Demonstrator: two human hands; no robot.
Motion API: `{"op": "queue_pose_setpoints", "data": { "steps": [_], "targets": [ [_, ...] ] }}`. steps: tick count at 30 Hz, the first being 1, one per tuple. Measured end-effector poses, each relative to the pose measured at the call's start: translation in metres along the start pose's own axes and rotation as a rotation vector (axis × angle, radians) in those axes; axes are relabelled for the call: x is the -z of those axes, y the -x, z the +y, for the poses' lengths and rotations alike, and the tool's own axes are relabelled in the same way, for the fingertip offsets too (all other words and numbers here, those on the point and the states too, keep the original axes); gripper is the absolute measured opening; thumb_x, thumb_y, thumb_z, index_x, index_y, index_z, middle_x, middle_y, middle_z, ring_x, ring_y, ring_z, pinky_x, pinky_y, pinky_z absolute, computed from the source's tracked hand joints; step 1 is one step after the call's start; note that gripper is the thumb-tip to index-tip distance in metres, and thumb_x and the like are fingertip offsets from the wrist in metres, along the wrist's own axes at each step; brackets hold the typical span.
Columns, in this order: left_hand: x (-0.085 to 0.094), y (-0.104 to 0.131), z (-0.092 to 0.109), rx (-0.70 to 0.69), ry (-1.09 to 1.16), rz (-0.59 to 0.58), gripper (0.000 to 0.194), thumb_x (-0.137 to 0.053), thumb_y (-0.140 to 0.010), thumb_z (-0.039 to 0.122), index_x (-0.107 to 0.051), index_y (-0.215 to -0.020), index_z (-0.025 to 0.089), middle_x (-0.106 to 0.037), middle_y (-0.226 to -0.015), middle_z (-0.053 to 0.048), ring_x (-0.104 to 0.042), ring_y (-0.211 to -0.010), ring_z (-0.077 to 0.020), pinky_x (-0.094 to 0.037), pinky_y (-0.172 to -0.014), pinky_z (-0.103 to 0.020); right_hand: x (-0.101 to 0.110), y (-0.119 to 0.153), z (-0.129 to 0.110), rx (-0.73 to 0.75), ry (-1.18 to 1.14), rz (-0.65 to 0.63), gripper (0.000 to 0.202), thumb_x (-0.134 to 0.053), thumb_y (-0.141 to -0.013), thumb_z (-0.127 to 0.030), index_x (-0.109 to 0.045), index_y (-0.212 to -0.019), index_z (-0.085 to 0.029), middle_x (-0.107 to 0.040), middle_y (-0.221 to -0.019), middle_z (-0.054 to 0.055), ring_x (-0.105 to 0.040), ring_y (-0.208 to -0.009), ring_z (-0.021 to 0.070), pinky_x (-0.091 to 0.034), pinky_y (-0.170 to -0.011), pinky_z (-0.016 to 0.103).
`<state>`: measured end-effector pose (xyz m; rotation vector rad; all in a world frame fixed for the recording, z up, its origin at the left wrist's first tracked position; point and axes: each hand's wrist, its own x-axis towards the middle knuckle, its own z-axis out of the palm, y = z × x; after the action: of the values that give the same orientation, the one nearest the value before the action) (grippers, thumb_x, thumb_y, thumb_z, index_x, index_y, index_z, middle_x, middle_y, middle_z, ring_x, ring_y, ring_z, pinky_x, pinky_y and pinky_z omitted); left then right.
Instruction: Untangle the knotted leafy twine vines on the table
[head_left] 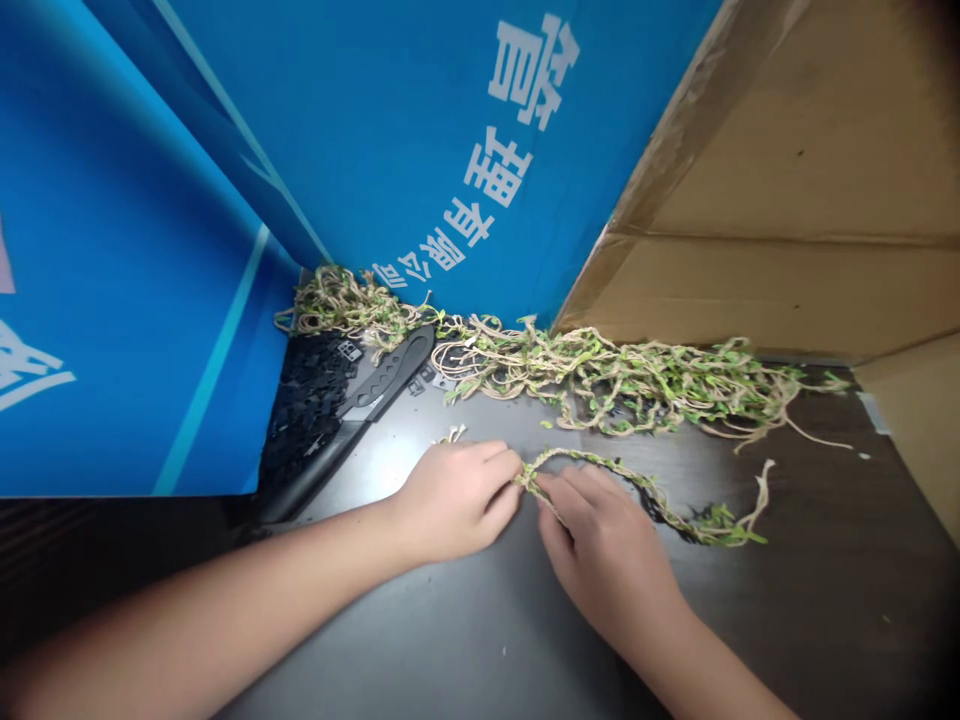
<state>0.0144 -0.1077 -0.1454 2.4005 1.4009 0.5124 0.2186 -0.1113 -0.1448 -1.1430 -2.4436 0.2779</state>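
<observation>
My left hand (459, 500) is closed on one part of a braided twine cord with green leaves (634, 475). Close to its right, my right hand (600, 530) pinches the same cord, fingers curled. The cord arcs behind my right hand and ends at the right in a leafy knot with loose tan strands. A short frayed twine end shows just behind my left hand. Both hands are low over the dark table (480, 650). My fingertips partly hide the stretch of cord between them.
A long heap of similar leafy cords (645, 385) lies along the back, with a smaller heap (345, 305) at left. Small black pieces (311, 400) and a dark handle-like strip (390, 375) lie beside it. Blue panels (420, 130) and a cardboard wall (795, 200) enclose the table.
</observation>
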Motion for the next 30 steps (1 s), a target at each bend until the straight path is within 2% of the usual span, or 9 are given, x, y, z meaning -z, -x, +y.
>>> {"op": "queue_pose_setpoints", "data": {
  "steps": [7,12,15,19,23,26,30],
  "targets": [
    [0.0,0.0002,-0.0006,0.017,0.032,0.005,0.018,-0.048,-0.099,0.028,-0.059,-0.087,0.02,-0.06,-0.08,0.0,-0.053,-0.068,-0.0149,-0.035,-0.061,-0.031,0.0,0.0031,0.0015,0.002,0.017,-0.015,0.032,-0.05,-0.088,-0.003,-0.066,-0.113,-0.015,-0.061,-0.085,0.005,-0.05,-0.081,0.0232,-0.039,-0.074,0.036],
    [0.0004,-0.0002,-0.0011,0.021,0.05,0.01,0.018,-0.048,-0.098,0.028,-0.059,-0.087,0.019,-0.061,-0.081,0.0,-0.054,-0.07,-0.0147,-0.038,-0.062,-0.03,0.0015,0.0003,0.0008,-0.007,0.017,0.021,0.013,-0.056,-0.101,-0.019,-0.066,-0.108,-0.016,-0.064,-0.091,0.006,-0.053,-0.087,0.0232,-0.04,-0.078,0.036],
    [0.0012,-0.0003,-0.0008,0.003,0.04,0.0,0.018,-0.048,-0.098,0.027,-0.058,-0.086,0.019,-0.06,-0.08,0.0,-0.053,-0.068,-0.0146,-0.036,-0.061,-0.031,0.0021,-0.0024,0.0004,0.019,0.006,0.041,0.013,-0.053,-0.104,-0.018,-0.065,-0.1,-0.017,-0.065,-0.089,0.006,-0.054,-0.085,0.0223,-0.04,-0.078,0.036],
    [0.0021,-0.0003,0.0003,0.002,0.032,-0.005,0.017,-0.047,-0.098,0.026,-0.058,-0.086,0.019,-0.06,-0.08,0.0,-0.054,-0.068,-0.0151,-0.036,-0.061,-0.031,0.0018,-0.0019,0.0012,0.032,-0.01,0.025,0.018,-0.049,-0.101,-0.009,-0.063,-0.093,-0.017,-0.065,-0.085,0.005,-0.054,-0.082,0.022,-0.04,-0.076,0.035],
    [0.0022,-0.0002,0.0003,0.013,0.05,-0.012,0.018,-0.047,-0.098,0.027,-0.06,-0.089,0.02,-0.062,-0.082,-0.001,-0.056,-0.071,-0.0154,-0.038,-0.062,-0.03,0.0009,0.0021,0.0023,0.03,0.003,0.04,0.026,-0.049,-0.093,-0.004,-0.065,-0.112,-0.014,-0.068,-0.089,0.006,-0.055,-0.082,0.0231,-0.042,-0.078,0.036],
    [0.0021,-0.0002,-0.0005,0.024,0.066,-0.017,0.019,-0.046,-0.099,0.028,-0.061,-0.092,0.02,-0.063,-0.086,-0.001,-0.058,-0.074,-0.0158,-0.041,-0.064,-0.03,0.0011,0.0034,0.002,0.011,0.003,0.048,0.027,-0.05,-0.091,-0.006,-0.065,-0.112,-0.015,-0.069,-0.09,0.005,-0.055,-0.081,0.0228,-0.042,-0.075,0.036],
    [0.0023,-0.0004,-0.0015,0.03,0.077,-0.015,0.019,-0.046,-0.1,0.028,-0.062,-0.093,0.02,-0.063,-0.086,-0.001,-0.058,-0.074,-0.0156,-0.043,-0.066,-0.03,0.0026,0.0015,0.0009,-0.009,-0.007,0.044,0.015,-0.053,-0.099,-0.014,-0.066,-0.106,-0.018,-0.067,-0.09,0.004,-0.055,-0.084,0.0222,-0.04,-0.075,0.035]
  ]
}}
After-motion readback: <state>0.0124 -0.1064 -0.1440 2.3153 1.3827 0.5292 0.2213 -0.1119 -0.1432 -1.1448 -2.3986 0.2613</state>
